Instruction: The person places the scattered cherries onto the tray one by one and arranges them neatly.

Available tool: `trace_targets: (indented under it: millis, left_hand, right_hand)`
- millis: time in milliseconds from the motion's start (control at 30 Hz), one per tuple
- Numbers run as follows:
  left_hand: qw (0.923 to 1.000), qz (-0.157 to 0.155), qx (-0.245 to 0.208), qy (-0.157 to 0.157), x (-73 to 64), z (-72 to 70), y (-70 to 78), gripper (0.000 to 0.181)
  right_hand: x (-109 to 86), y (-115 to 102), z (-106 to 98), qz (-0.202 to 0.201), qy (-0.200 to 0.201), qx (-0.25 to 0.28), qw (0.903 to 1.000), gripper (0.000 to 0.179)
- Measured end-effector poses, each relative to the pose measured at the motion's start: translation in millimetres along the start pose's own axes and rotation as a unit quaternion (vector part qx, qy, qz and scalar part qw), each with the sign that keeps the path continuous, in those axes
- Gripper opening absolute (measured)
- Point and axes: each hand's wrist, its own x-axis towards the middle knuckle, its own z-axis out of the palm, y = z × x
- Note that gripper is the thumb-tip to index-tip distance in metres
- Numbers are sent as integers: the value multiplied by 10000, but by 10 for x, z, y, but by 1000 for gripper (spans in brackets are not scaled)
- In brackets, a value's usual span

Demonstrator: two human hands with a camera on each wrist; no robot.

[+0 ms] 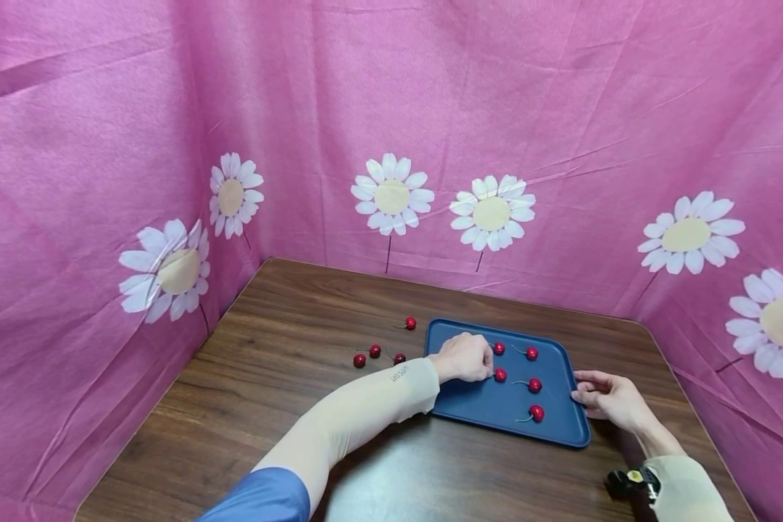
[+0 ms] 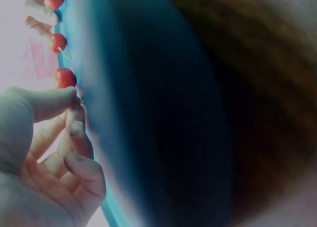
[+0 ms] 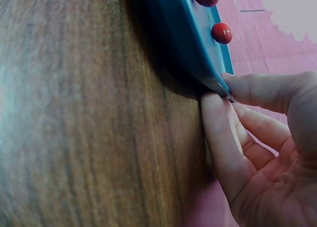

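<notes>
Over the blue tray (image 1: 476, 406), my left hand (image 1: 466, 357) pinches a cherry (image 1: 499, 375) by its stem between thumb and forefinger. The left wrist view shows that cherry (image 2: 65, 78) just beyond the fingertips, the stem's green end poking out past them. Several other red cherries lie on the tray, among them one (image 1: 499, 349) behind the hand and one (image 1: 536, 413) near the front. My right hand (image 1: 616, 400) grips the tray's right edge, with the thumb on top of the rim (image 3: 218, 81) and fingers beneath it.
Left of the tray, several cherries lie on the brown wooden table (image 1: 248, 391): one (image 1: 410, 323) farther back, another (image 1: 359, 360) at the left, and one (image 1: 399, 358) by my left sleeve. A pink curtain (image 1: 287, 130) with white daisies surrounds the table's back and sides.
</notes>
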Motion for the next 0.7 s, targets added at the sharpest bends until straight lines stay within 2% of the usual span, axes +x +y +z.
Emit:
trace_targets:
  millis: [200, 500, 700]
  left_hand:
    - [10000, -52, -17, -18, -18, -9, 19, 16]
    - [10000, 77, 33, 30, -20, -5, -14, 18]
    - [10000, 56, 3, 43, -11, 15, -41, 17]
  right_hand:
    - [-5, 1, 4, -5, -5, -11, 10000, 64]
    - [-10, -21, 6, -14, -12, -9, 10000, 64]
    - [-11, -15, 8, -11, -18, 11, 10000, 64]
